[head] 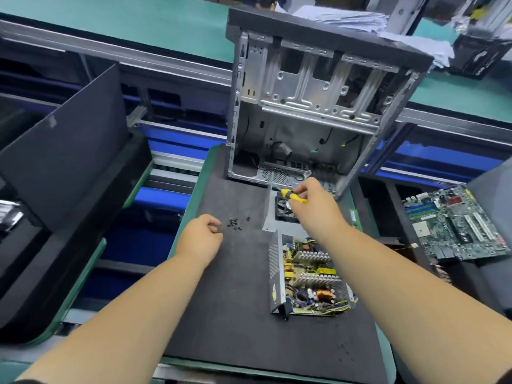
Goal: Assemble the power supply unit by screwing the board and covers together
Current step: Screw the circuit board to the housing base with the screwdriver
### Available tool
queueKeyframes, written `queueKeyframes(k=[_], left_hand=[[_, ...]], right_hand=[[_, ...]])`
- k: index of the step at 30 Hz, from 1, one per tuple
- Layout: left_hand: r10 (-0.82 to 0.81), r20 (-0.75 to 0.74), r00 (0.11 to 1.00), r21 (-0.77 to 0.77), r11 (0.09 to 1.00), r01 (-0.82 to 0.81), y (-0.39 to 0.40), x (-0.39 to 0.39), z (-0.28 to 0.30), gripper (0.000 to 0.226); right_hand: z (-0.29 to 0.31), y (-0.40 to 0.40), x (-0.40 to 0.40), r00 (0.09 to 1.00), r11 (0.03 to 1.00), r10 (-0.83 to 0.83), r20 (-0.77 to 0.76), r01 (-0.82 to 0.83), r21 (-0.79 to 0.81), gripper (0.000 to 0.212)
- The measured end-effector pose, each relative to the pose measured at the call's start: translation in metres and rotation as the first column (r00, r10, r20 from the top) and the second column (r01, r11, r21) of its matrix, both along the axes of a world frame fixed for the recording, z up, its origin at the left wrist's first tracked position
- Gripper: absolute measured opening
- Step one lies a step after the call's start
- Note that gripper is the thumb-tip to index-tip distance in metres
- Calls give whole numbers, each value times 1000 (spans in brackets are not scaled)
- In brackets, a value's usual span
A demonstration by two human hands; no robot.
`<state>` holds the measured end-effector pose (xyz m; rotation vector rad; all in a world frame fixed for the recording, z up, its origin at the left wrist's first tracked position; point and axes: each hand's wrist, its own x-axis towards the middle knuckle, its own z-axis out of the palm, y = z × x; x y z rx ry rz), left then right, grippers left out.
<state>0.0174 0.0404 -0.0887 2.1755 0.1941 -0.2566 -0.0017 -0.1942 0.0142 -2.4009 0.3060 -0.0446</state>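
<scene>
The open power supply base [277, 275] lies on the black mat, its board [313, 284] with heatsinks and coils exposed. Beyond it lies the grey cover with a black fan [284, 210]. My right hand [315, 206] is above the fan cover, shut on a yellow and black screwdriver [293, 195]. My left hand [201, 235] rests on the mat with fingers curled, right beside a small pile of several dark screws [235, 223]; I cannot tell whether it holds a screw.
An empty metal computer case [313, 101] stands upright at the mat's far edge. A green motherboard [457, 223] lies to the right. Black foam panels [66, 162] lean at the left. Green conveyor surfaces [138, 23] run behind.
</scene>
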Motion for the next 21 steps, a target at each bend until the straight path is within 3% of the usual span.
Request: queueKeyframes(k=[9,15,21], left_hand=[[-20,52,998,79,997,16,-9,11,-21,18],[-93,160,983,205,977,59,-17,25,-28,12],[-116,173,978,274,959,65,-23,32,-27,6]], right_hand=[[-13,30,7,998,994,23,-50,-18,105,11],[-27,31,6,996,996,14,-86,-6,89,11],[-20,25,3,996,995,10,-85,-1,102,12]])
